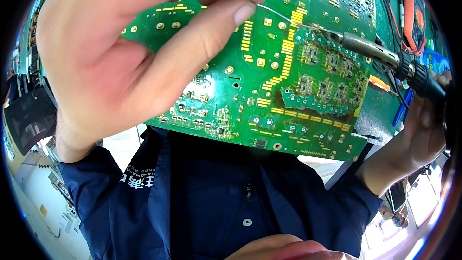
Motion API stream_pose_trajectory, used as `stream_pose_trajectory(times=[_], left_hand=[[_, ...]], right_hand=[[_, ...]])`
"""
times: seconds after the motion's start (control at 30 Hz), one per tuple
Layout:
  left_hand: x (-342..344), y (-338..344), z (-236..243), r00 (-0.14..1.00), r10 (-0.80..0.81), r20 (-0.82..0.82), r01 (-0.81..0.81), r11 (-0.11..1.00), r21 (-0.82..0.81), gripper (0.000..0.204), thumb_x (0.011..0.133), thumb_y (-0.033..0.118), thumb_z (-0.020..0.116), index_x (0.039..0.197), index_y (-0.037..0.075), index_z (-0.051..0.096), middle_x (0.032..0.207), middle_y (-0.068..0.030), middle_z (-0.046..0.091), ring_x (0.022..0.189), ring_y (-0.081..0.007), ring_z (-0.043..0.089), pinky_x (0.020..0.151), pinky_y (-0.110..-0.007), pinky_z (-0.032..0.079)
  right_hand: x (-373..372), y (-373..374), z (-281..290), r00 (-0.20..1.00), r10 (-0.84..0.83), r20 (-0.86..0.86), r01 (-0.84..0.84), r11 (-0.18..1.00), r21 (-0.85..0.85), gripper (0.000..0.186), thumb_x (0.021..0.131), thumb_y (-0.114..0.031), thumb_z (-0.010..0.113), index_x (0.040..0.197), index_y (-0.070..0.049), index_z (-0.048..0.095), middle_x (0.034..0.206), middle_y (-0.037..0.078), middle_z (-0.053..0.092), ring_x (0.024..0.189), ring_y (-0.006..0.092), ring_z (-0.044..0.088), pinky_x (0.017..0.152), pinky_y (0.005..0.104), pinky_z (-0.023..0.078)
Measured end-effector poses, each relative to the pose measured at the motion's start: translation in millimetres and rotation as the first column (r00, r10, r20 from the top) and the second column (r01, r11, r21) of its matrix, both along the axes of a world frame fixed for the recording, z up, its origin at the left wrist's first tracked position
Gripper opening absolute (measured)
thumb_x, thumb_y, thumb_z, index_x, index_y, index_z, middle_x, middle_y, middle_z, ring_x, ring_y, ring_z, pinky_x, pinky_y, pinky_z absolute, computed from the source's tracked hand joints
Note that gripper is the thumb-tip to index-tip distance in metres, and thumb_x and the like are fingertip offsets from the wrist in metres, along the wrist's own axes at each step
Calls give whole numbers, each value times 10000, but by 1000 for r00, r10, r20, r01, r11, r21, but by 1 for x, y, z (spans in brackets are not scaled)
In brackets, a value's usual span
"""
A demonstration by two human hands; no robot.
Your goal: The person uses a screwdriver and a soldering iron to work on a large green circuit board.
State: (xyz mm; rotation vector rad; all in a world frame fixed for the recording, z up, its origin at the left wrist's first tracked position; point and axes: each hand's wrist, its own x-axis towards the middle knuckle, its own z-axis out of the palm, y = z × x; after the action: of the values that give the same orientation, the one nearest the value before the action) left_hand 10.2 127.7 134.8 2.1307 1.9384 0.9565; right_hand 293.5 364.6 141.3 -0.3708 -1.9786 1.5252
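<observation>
Fingers (207,43) of the left hand (120,53) pinch together on a thin silver solder wire (274,10), feeding it toward the tip of a grey metal soldering iron (370,50). Right hand (423,135) wraps its fingers closed around the iron's black handle at the right edge. Both meet over a large green printed circuit board (269,82), which fills the middle of the head view above a dark blue work shirt (211,197).

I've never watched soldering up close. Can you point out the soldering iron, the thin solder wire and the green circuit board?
soldering iron (365,48): head view, on its metal barrel.
solder wire (275,10): head view, on its bare stretch past the thumb.
green circuit board (269,91): head view, on the board's middle.
</observation>
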Motion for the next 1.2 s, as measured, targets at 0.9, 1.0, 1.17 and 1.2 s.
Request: stream_pose_trajectory(times=[0.9, 1.0, 1.17, 1.2], left_hand=[[5, -2, -7, 1000, 18, -11, -17, 1000, 15, 113, 799, 53, 749, 910, 29, 740, 811, -112, 670, 678, -211, 652, 569, -306, 501], [5, -2, -6, 1000, 19, -13, -19, 1000, 16, 113, 799, 52, 747, 909, 29, 740, 812, -112, 669, 677, -210, 651, 568, -306, 500], [6, -2, -9, 1000, 16, -16, -15, 1000, 18, 112, 799, 50, 745, 909, 29, 740, 813, -112, 669, 675, -208, 649, 566, -305, 498], [6, -2, -8, 1000, 18, -14, -17, 1000, 19, 112, 799, 50, 744, 909, 29, 740, 813, -112, 669, 674, -208, 649, 565, -305, 498]], right_hand=[[-47, 20, -3, 975, 219, 42, -221, 974, 39, 356, 948, -325, 582, 896, 27, 604, 687, 152, 621, 419, 178, 582, 358, 225, 475], [-49, 18, 1, 979, 203, 4, -202, 976, -83, 346, 946, -310, 584, 895, 32, 605, 696, 143, 616, 427, 180, 579, 368, 231, 471], [-54, 10, 2, 980, 190, -65, -197, 972, -127, 352, 949, -309, 579, 880, 35, 599, 735, 143, 625, 406, 174, 546, 370, 242, 448], [-53, 15, 0, 971, 231, -64, -237, 967, -92, 353, 949, -309, 577, 877, 36, 598, 742, 144, 626, 404, 173, 542, 371, 244, 445]])
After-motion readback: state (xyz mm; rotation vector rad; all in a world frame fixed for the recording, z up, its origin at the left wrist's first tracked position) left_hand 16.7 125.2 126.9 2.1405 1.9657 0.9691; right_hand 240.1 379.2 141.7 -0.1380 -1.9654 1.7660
